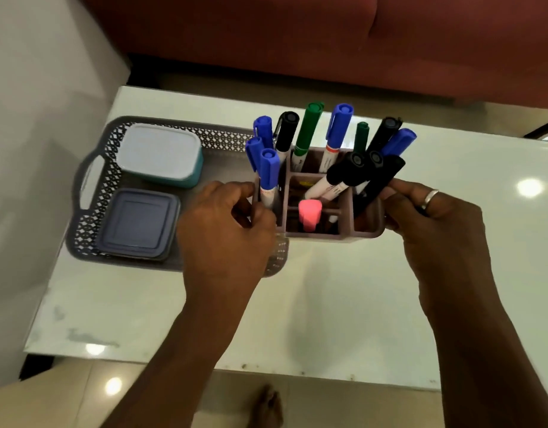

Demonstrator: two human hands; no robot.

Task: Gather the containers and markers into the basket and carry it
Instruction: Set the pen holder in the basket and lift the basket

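Both forearms are reaching in from six o'clock, wrists bent slightly inward. The left hand (226, 223) is gripping the nine o'clock wall of the marker holder (319, 208), fingers curling over its rim; the right hand (433, 217), wearing a ring (429, 199), is clasping the three o'clock wall. The holder, packed with upright and tilted markers (309, 131) in blue, black and green plus one pink cap, is sitting at the three o'clock end of the grey basket (90, 180) on the white table (328, 304). Two lidded containers are lying inside the basket toward nine o'clock: the teal container (161, 152) at its far side, the blue-grey container (138, 223) nearer.
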